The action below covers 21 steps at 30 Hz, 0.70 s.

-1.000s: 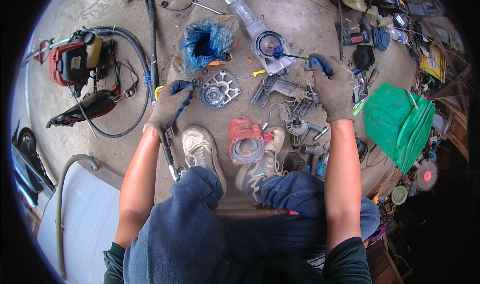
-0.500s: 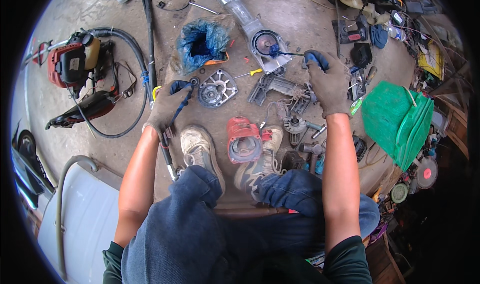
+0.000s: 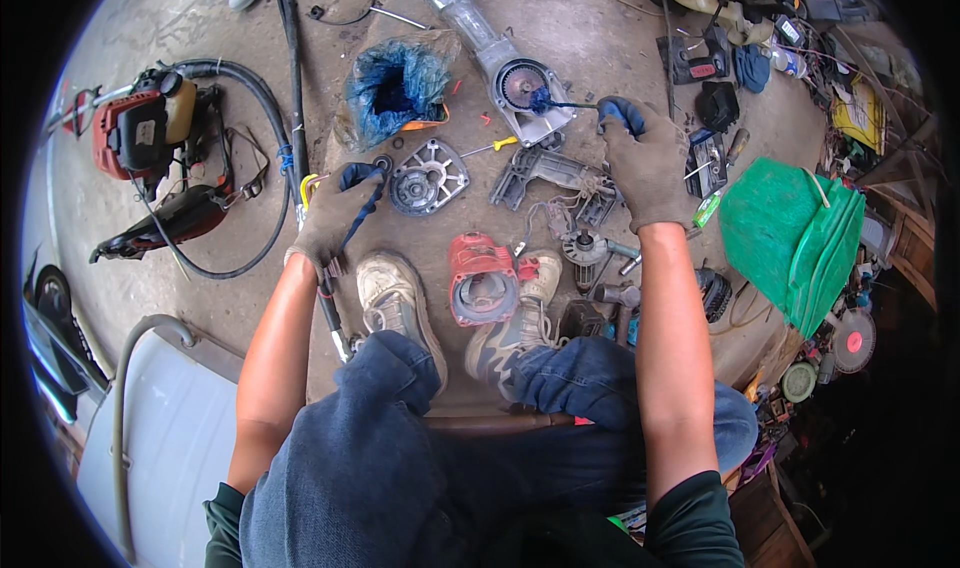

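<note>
My right hand (image 3: 645,168), in a brown glove with blue fingertips, is closed on a thin stick (image 3: 572,105). Dark blue grease (image 3: 540,100) coats the stick's far end, which lies at the round gear (image 3: 522,85) in the open metal gear housing (image 3: 545,126). My gloved left hand (image 3: 335,213) is pinched around a small dark ring (image 3: 383,163), left of a round grey metal cover (image 3: 429,178). Beyond that cover stands an open blue plastic bag (image 3: 398,78), its inside smeared with dark blue grease.
A yellow-handled screwdriver (image 3: 505,143) lies beside a grey casing half (image 3: 545,173). A red motor housing (image 3: 484,280) sits between my shoes, near a motor armature (image 3: 585,253). The red brush cutter engine (image 3: 140,128) is at left, a green folded sheet (image 3: 790,238) at right.
The floor and the things on it have shifted slightly left in the view. My right hand still holds the stick at the gear; my left hand keeps its pinch.
</note>
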Each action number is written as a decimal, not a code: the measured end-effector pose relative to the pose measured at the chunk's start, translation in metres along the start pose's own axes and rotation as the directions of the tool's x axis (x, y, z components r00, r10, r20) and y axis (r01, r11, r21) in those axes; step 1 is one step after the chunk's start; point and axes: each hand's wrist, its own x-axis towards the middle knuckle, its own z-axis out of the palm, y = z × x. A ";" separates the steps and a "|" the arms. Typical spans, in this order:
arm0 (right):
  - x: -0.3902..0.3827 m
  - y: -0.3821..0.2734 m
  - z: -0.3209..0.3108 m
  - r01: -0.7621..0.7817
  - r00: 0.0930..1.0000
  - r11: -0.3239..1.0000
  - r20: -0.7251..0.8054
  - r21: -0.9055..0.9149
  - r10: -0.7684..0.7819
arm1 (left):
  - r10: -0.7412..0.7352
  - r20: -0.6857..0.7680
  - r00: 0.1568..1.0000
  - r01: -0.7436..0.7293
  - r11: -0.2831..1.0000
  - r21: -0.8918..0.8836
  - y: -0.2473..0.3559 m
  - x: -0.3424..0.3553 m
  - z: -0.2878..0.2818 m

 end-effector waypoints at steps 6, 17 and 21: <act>-0.003 0.002 0.003 -0.014 0.997 0.996 -0.072 -0.088 0.008 | -0.017 0.012 1.000 0.017 1.000 0.014 0.001 0.002 0.001; -0.009 -0.010 0.000 -0.059 0.998 0.997 -0.003 -0.053 0.059 | 0.117 0.037 0.992 -0.118 0.993 0.027 0.004 0.000 0.026; -0.008 -0.002 0.007 0.017 0.999 0.997 -0.046 -0.069 -0.020 | 0.140 0.059 0.988 -0.141 0.990 0.012 0.001 0.002 0.028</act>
